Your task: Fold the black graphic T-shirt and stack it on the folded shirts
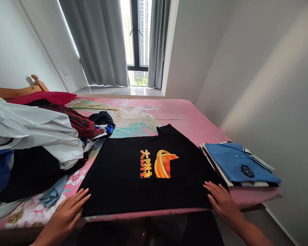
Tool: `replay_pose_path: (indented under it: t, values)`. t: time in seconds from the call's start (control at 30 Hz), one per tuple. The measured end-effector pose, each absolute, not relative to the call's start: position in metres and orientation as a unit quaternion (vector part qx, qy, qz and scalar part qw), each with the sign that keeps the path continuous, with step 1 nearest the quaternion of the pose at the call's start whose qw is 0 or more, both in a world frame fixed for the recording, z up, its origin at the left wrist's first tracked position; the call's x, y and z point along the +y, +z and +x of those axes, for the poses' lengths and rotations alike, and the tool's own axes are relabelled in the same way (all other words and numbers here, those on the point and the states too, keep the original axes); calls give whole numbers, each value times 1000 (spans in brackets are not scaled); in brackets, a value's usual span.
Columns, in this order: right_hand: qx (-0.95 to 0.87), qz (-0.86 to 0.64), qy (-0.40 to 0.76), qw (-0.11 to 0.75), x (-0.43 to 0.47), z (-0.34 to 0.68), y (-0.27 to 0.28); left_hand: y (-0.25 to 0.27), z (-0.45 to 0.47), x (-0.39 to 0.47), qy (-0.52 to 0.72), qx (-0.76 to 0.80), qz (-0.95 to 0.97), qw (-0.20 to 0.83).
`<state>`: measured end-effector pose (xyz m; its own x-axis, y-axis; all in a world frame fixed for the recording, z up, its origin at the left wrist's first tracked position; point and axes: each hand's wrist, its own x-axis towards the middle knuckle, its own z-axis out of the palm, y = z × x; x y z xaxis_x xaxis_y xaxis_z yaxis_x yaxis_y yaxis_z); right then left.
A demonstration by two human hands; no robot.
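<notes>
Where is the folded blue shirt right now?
In the head view, the folded blue shirt tops a small stack at the bed's right edge, beside the black T-shirt and just beyond the right hand.

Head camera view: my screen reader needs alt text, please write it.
Two bare hands, left hand and right hand, press flat on a black T-shirt with orange print spread on a pink floral bed.
</notes>
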<state>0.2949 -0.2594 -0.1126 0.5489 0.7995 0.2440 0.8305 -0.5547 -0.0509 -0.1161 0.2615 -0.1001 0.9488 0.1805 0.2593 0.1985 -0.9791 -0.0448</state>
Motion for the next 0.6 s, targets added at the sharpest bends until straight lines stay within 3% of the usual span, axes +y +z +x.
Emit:
replay_pose_path:
  t: [0.1, 0.27, 0.6]
  values:
    - [-451, -883, -56, 119, -194, 300, -99, -90, -51, 224, -124, -61, -990, 1]
    - [-473, -874, 4, 107, -103, 314, -99, -86, 47, 189, -44, -21, -996, -77]
    - [-506, -858, 24, 82, -38, 400, -138, -103, 99, 312, 55, -248, -959, -126]
